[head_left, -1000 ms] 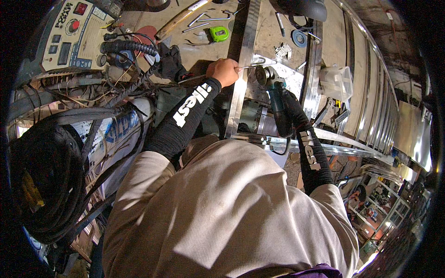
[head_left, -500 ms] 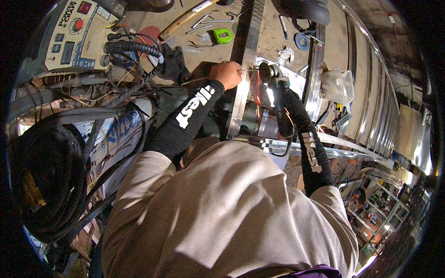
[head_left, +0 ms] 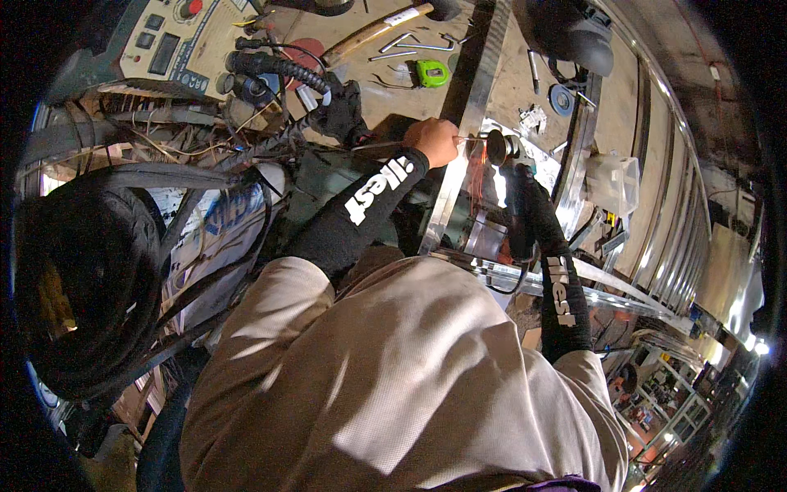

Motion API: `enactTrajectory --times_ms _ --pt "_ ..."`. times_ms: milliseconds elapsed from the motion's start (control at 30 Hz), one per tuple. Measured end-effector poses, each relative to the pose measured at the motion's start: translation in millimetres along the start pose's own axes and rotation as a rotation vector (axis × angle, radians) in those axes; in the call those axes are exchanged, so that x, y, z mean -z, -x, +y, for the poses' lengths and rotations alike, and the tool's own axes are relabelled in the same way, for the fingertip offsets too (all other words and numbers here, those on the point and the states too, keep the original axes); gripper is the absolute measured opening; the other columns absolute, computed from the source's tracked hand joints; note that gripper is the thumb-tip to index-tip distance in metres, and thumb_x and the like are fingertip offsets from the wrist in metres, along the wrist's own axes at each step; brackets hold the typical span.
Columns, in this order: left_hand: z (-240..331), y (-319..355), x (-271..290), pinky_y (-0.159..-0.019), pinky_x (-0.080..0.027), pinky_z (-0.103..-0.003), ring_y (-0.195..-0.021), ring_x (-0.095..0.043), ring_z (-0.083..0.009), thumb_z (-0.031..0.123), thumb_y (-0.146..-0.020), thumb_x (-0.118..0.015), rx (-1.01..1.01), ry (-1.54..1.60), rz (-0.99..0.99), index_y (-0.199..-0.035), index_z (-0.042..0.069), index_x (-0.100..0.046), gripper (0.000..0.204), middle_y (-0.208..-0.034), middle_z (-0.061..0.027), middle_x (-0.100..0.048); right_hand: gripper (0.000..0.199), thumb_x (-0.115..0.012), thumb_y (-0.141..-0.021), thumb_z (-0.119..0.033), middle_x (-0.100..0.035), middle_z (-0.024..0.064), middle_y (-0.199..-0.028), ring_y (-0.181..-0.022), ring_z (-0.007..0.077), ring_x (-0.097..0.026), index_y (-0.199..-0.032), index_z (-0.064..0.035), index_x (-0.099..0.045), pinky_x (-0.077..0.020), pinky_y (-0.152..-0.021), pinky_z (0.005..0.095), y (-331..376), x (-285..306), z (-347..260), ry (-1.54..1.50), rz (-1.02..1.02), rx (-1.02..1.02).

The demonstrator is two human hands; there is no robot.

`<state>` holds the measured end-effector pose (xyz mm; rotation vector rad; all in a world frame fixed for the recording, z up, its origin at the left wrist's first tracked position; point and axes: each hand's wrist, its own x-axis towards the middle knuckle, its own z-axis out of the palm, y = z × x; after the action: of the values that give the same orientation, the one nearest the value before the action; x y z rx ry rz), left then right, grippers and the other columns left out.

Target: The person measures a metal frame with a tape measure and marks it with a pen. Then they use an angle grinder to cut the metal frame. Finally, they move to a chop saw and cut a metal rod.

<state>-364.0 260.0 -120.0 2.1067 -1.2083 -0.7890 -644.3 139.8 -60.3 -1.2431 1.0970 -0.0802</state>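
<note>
- Two hands are seen at a long metal bar [head_left: 459, 139] lying on the cluttered worktop [head_left: 393, 90].
- The right hand [head_left: 525, 193] is largely hidden under a dark glove and sleeve; it is wrapped round the body of an angle grinder [head_left: 502, 149], whose disc is partly masked by a bright glare of sparks.
- The left hand [head_left: 436, 141] is closed on a thin rod [head_left: 385, 146]; the rod's far end is lost among cables.
- The bar's long axis runs from the torso away toward the upper edge, tilted slightly right; its near end is covered by the shirt.
- A green tape measure [head_left: 431, 74] lies just left of the bar.
</note>
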Motion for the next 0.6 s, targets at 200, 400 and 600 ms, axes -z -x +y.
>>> enactTrajectory --times_ms 200,400,600 --pt "-2.2 -2.3 -3.8 -0.077 -0.057 -0.05 -0.087 -0.071 -0.0394 0.033 -0.086 -0.069 0.016 -0.009 -0.008 -0.089 0.012 -0.077 0.022 -0.09 -0.0181 -0.073 0.041 -0.054 -0.104 -0.04 -0.068 0.0073 -0.093 -0.074 0.0182 -0.065 -0.12 -0.0031 -0.06 -0.0551 -0.066 0.0338 0.8 -0.8 -3.5 0.014 0.004 0.005" --pt "-2.3 -2.6 -5.1 -0.078 -0.056 -0.048 -0.088 -0.071 -0.0389 0.031 -0.085 -0.069 0.034 0.031 -0.008 -0.089 0.014 -0.077 0.02 -0.092 -0.0173 -0.073 0.041 -0.054 -0.104 -0.041 -0.068 0.0073 -0.094 -0.074 0.0183 -0.065 -0.12 -0.0032 -0.06 -0.0551 -0.066 0.0337 4.7 -0.1 -4.3 0.021 0.006 0.009" --pt "-3.3 -2.6 -7.3 -0.078 -0.056 -0.047 -0.088 -0.071 -0.0378 0.03 -0.084 -0.07 0.024 0.021 0.005 -0.088 0.014 -0.077 0.018 -0.09 -0.0168 -0.073 0.042 -0.054 -0.104 -0.041 -0.068 0.0072 -0.094 -0.074 0.0183 -0.065 -0.12 -0.0033 -0.06 -0.0551 -0.066 0.0337 4.3 -0.1 -2.6 0.024 0.011 0.01"
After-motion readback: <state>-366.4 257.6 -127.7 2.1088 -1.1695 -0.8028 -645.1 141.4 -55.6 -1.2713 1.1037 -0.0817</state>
